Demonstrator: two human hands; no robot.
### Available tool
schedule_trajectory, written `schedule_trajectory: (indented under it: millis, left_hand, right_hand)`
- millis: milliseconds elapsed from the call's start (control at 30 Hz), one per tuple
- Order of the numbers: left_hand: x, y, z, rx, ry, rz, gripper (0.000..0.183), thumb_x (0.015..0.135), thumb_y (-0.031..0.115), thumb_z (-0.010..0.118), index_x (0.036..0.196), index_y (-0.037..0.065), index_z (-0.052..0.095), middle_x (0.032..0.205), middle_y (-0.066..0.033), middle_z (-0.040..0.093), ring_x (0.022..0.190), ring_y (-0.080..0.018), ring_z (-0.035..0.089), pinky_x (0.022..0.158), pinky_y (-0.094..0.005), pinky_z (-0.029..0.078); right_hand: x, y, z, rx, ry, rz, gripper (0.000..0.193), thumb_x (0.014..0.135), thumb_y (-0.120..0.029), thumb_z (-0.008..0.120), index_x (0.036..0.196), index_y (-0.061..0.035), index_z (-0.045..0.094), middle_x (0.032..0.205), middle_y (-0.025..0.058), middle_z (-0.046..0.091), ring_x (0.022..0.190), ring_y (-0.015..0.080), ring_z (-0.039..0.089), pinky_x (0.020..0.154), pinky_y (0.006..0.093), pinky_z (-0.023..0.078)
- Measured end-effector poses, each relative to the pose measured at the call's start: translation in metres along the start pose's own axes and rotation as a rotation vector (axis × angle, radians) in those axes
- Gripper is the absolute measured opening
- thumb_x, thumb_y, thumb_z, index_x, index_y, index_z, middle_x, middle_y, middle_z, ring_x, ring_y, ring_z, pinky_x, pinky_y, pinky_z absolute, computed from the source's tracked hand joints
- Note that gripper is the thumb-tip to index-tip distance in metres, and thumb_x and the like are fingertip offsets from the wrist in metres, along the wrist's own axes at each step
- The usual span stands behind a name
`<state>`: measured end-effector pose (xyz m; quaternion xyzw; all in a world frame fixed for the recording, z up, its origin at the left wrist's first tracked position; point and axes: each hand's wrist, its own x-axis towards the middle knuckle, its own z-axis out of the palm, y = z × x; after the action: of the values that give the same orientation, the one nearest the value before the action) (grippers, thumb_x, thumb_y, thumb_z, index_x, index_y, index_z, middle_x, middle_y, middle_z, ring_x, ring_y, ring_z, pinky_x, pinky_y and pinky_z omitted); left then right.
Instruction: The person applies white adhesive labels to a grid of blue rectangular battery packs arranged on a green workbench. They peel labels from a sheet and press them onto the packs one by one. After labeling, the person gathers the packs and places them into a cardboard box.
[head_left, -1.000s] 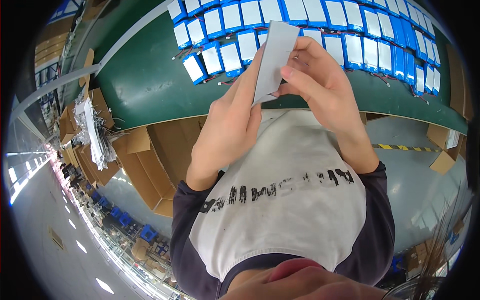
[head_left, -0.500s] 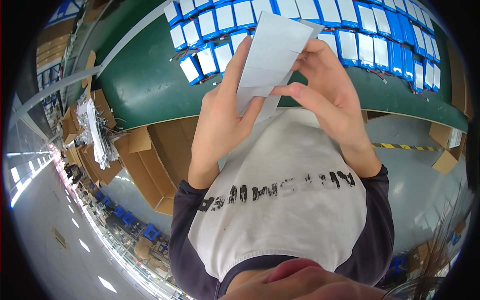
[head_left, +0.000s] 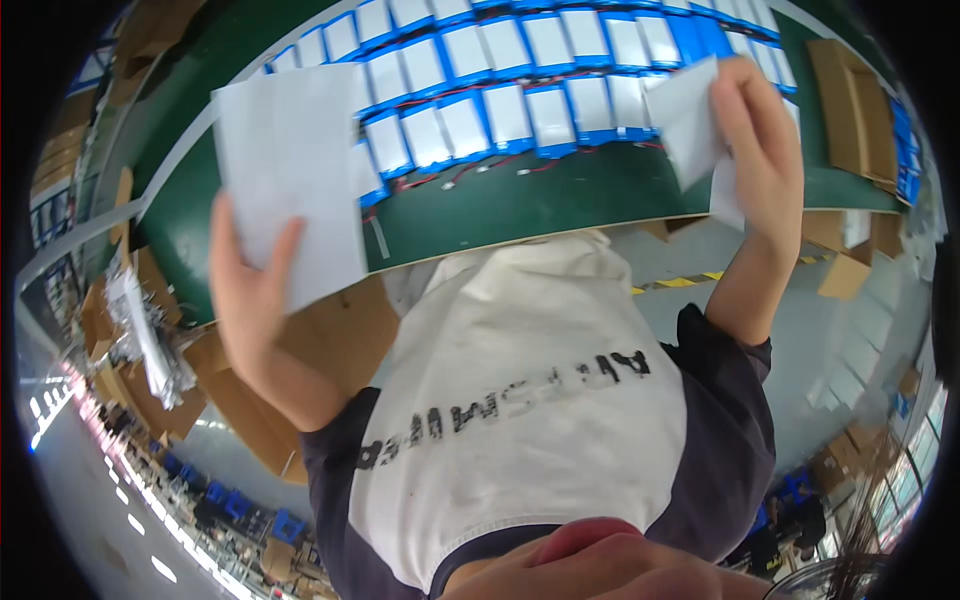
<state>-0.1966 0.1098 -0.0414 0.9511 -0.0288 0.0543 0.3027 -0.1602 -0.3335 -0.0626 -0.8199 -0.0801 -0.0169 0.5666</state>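
Observation:
My left hand (head_left: 250, 295) is closed on the lower part of a large white sheet (head_left: 290, 150), with fingers behind it and the thumb in front. The sheet is raised over the left part of the green table. Well apart on the right, my right hand (head_left: 765, 150) pinches a smaller, bent white sheet (head_left: 685, 125); another white flap (head_left: 727, 195) hangs below that hand. Beyond both hands lie rows of flat blue battery packs (head_left: 465, 125) with white faces. Thin red and dark leads run from them.
The green table (head_left: 440, 225) has its near edge close to my apron (head_left: 530, 320). Open cardboard boxes (head_left: 330, 335) stand below on the left, beside crumpled silvery wrapping (head_left: 145, 330). Another cardboard box (head_left: 850, 110) is on the table's right end.
My hands were together holding the white sheets in the middle. They have moved apart, the left hand with the larger sheet, the right with the smaller. The view has shifted.

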Motion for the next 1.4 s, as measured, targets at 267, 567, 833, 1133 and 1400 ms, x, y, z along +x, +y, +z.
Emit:
schedule_trajectory:
  millis: [267,567,833,1133,1400]
  left_hand:
    - [0.070,-0.053,0.012,0.708,0.308,0.014,0.067,0.095,0.024,0.072,0.154,0.009,0.043,0.138,-0.0232,0.060,0.128,-0.0412,0.057,0.105,-0.0460,0.047]
    - [0.102,0.128,0.172,-0.025,0.010,0.717,0.031,0.091,0.020,0.072,0.122,0.017,0.071,0.132,-0.0047,0.066,0.120,-0.0285,0.060,0.102,-0.0425,0.050]
    - [0.133,0.177,0.237,0.117,-0.052,0.902,0.034,0.094,0.027,0.064,0.124,0.012,0.070,0.123,-0.0180,0.058,0.118,-0.0365,0.051,0.104,-0.0485,0.041]
    - [0.128,0.174,0.275,0.240,0.044,0.923,0.030,0.096,0.027,0.068,0.123,0.015,0.067,0.136,-0.0029,0.064,0.131,-0.0277,0.052,0.114,-0.0498,0.037]
    - [0.131,0.185,0.259,0.143,-0.087,0.936,0.041,0.092,0.025,0.064,0.132,0.018,0.066,0.130,-0.0141,0.059,0.121,-0.0345,0.051,0.107,-0.0562,0.038]
  right_hand:
    - [0.102,0.023,-0.074,-0.737,-0.399,-0.169,0.020,0.102,-0.021,0.057,0.096,-0.0029,0.062,0.084,0.0213,0.063,0.083,0.0419,0.062,0.075,0.0470,0.048]
    - [0.122,0.085,-0.087,-0.959,-0.510,-0.248,0.028,0.107,-0.033,0.054,0.120,-0.0115,0.068,0.106,0.0155,0.073,0.095,0.0332,0.069,0.082,0.0402,0.054]
    - [0.110,0.047,-0.072,-1.156,-0.355,-0.430,0.020,0.097,-0.022,0.062,0.112,-0.0098,0.066,0.093,0.0181,0.069,0.089,0.0409,0.067,0.075,0.0488,0.054]
    - [0.094,0.037,-0.100,-0.780,-0.283,-0.288,0.042,0.092,-0.004,0.065,0.132,-0.0058,0.051,0.102,0.0192,0.066,0.098,0.0376,0.066,0.085,0.0437,0.053]
    - [0.110,0.045,-0.097,-0.777,-0.441,-0.288,0.037,0.092,-0.003,0.064,0.127,-0.0055,0.054,0.101,0.0175,0.066,0.098,0.0370,0.066,0.085,0.0435,0.053]
